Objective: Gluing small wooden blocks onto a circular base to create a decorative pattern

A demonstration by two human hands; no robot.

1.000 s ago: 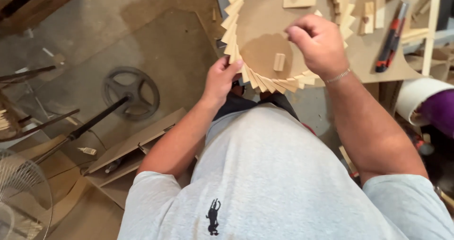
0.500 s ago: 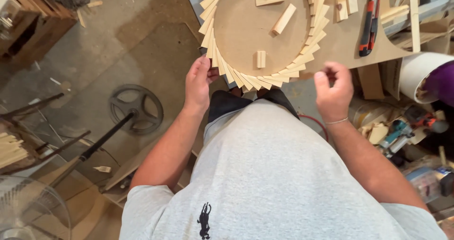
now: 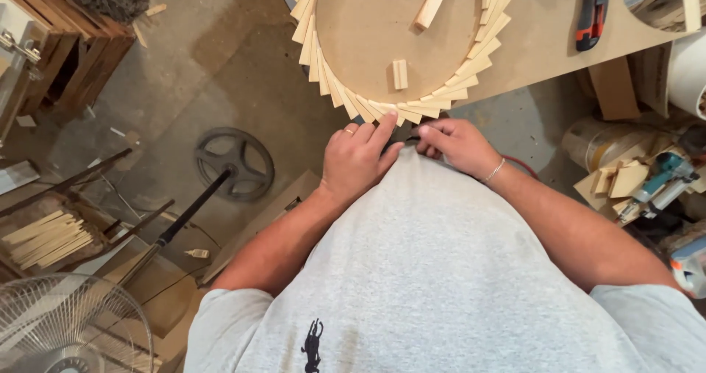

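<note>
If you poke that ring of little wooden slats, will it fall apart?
Probably somewhat. The fanned ring of pale wooden slats looks built from many thin, light, stiff overlapping pieces, so a push might shift them unless glued. The left hand touches its edge with one fingertip.

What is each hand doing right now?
Left hand: open, forefinger touching the ring of wooden slats.
Right hand: fingers curled at the shirt edge; contents cannot be told.

Ring of pale, overlapping wooden slats (image 3: 412, 109), fanned edge to edge around a round brown fibreboard disc (image 3: 382, 27); lies flat on the bench, near edge at the bench's rim, touched by one fingertip.
</note>
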